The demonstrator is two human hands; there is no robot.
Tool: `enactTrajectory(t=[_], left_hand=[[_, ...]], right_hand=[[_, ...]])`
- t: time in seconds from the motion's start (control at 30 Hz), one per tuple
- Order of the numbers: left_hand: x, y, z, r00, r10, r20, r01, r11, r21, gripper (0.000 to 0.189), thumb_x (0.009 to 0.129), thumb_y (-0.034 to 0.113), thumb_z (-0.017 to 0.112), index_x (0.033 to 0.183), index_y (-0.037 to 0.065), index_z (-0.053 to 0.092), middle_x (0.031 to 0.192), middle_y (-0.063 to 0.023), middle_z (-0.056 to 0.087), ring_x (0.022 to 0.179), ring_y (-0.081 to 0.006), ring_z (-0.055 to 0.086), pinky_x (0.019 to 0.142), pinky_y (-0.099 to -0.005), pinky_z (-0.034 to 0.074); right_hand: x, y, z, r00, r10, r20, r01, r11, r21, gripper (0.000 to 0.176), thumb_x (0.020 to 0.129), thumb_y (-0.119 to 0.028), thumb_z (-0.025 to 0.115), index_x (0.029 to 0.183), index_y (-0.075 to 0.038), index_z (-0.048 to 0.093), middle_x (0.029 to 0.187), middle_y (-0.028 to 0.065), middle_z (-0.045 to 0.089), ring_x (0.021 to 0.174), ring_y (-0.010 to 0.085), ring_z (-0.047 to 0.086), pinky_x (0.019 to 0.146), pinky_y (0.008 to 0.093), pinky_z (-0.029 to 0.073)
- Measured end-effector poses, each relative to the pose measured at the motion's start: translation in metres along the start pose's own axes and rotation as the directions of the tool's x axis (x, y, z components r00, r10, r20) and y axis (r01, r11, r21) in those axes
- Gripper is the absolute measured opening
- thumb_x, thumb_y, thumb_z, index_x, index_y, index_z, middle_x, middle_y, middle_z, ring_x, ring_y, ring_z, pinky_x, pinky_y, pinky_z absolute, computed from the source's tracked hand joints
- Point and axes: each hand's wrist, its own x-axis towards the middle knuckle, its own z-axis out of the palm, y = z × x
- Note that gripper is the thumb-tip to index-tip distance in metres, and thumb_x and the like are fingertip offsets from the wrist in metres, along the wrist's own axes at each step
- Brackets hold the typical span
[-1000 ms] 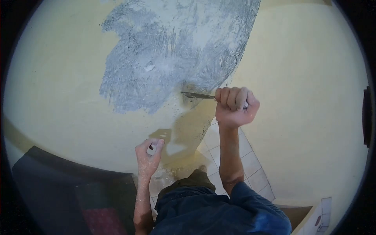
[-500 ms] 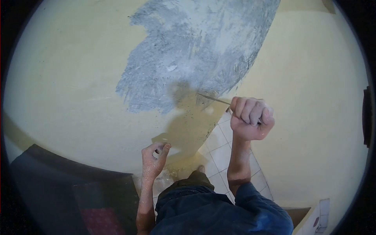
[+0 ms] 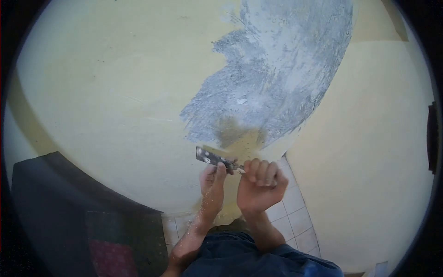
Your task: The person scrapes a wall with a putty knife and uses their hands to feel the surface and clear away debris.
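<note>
We see the scraper (image 3: pixel 210 156) held in front of the wall, just below the lower edge of the grey patch, its flat blade slanting up to the left; whether any of it touches the wall we cannot tell. We judge it light, easily carried in one hand, and its blade thin and stiff, probably metal, with perhaps a little spring toward the tip. Pale smears mark the dark blade, and we expect dust or paste there to make it slippery. We would take hold by the handle, mostly hidden in the fist, and steady the blade by its flat faces, clear of the free end and edges, which may be sharp.

The right hand (image 3: pixel 263 182) closes around the handle, fingers curled and pressed together. The left hand (image 3: pixel 213 184) pinches the blade near the handle, thumb on the near face and fingers behind; how those fingers press we cannot fully see. Pale flecks dot the left forearm.

Beyond, we see the grey patch (image 3: pixel 277 69) rough on the yellowish wall (image 3: pixel 134 78), a shadow across its lower edge, floor tiles (image 3: pixel 295 210) below right, and a dark panel (image 3: pixel 60 194) low on the left.
</note>
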Motion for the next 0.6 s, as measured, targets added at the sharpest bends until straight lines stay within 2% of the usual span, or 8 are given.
enactTrajectory(t=[0.03,0.07,0.13,0.23,0.33,0.43,0.53,0.6], left_hand=[[0.004,0.004,-0.001,0.997,0.022,-0.071,-0.023,1.0,-0.014,0.032,0.096,0.031,0.056,0.089,0.0,0.063,0.079,-0.0033,0.061,0.07,-0.0089,0.052,0.07,-0.0235,0.041],[0.01,0.01,-0.005,0.999,-0.018,-0.051,0.02,0.999,0.045,0.033,0.097,0.031,0.054,0.089,0.001,0.063,0.079,-0.0031,0.061,0.069,-0.0088,0.052,0.069,-0.0242,0.041],[0.02,0.026,-0.018,0.994,-0.102,-0.025,0.105,0.981,0.163,0.034,0.098,0.031,0.051,0.089,0.001,0.063,0.079,-0.0027,0.062,0.069,-0.0085,0.053,0.067,-0.0255,0.041],[0.033,0.038,-0.025,0.997,-0.076,-0.007,0.074,0.949,0.305,0.033,0.098,0.03,0.052,0.082,0.002,0.063,0.069,0.0006,0.057,0.062,-0.0057,0.046,0.059,-0.023,0.036],[0.04,0.046,-0.027,0.999,-0.029,0.039,0.013,0.926,0.377,0.032,0.098,0.029,0.053,0.081,0.003,0.063,0.066,0.0021,0.054,0.059,-0.0044,0.042,0.055,-0.0221,0.032],[0.048,0.051,-0.024,0.998,-0.013,0.056,-0.007,0.939,0.345,0.031,0.097,0.028,0.055,0.08,0.003,0.062,0.063,0.0023,0.053,0.058,-0.0045,0.042,0.054,-0.0221,0.032],[0.053,0.054,-0.013,0.989,0.058,-0.136,-0.016,0.957,0.289,0.034,0.097,0.027,0.057,0.07,0.006,0.056,0.056,0.0047,0.047,0.05,-0.0024,0.038,0.047,-0.0215,0.028],[0.057,0.06,-0.009,0.978,0.1,-0.186,-0.057,0.972,0.226,0.033,0.097,0.025,0.057,0.07,0.006,0.055,0.055,0.0041,0.047,0.048,-0.0027,0.039,0.045,-0.0215,0.029]], right_hand=[[-0.008,0.006,-0.001,0.999,0.03,-0.029,-0.03,0.999,-0.012,0.028,0.092,-0.021,0.039,0.065,-0.011,0.044,0.069,0.0041,0.048,0.064,0.0142,0.047,0.067,0.0335,0.042],[-0.015,0.006,-0.004,0.999,0.012,0.037,0.0,0.958,-0.287,0.02,0.092,-0.017,0.041,0.075,-0.008,0.048,0.076,0.0056,0.05,0.071,0.0149,0.05,0.072,0.0337,0.044],[-0.025,0.005,-0.009,0.984,0.03,0.178,0.114,0.66,-0.742,0.016,0.091,-0.01,0.044,0.094,-0.001,0.056,0.09,0.0086,0.056,0.086,0.0165,0.056,0.082,0.0341,0.046],[-0.017,-0.009,-0.011,0.933,0.312,0.18,-0.044,0.595,-0.802,0.033,0.089,0.001,0.052,0.121,0.004,0.05,0.119,0.017,0.052,0.106,0.0191,0.056,0.088,0.0322,0.047],[-0.002,-0.012,0.001,0.862,0.503,0.057,-0.218,0.472,-0.854,0.04,0.093,-0.006,0.05,0.132,0.003,0.042,0.109,0.0155,0.059,0.086,0.0164,0.062,0.071,0.0287,0.049],[0.007,-0.008,0.0,0.719,0.692,-0.06,-0.342,0.278,-0.898,0.038,0.095,-0.01,0.049,0.13,0.004,0.044,0.088,0.0121,0.065,0.064,0.0138,0.06,0.056,0.0287,0.045],[0.011,0.006,0.012,0.834,0.527,0.162,0.075,0.182,-0.98,0.032,0.096,-0.013,0.048,0.123,0.004,0.049,0.062,0.0105,0.059,0.052,0.0149,0.054,0.051,0.0313,0.038],[0.013,0.01,0.007,0.824,0.548,0.141,0.09,0.118,-0.989,0.028,0.096,-0.015,0.049,0.116,0.004,0.051,0.059,0.0147,0.056,0.049,0.0212,0.053,0.05,0.0349,0.038]])
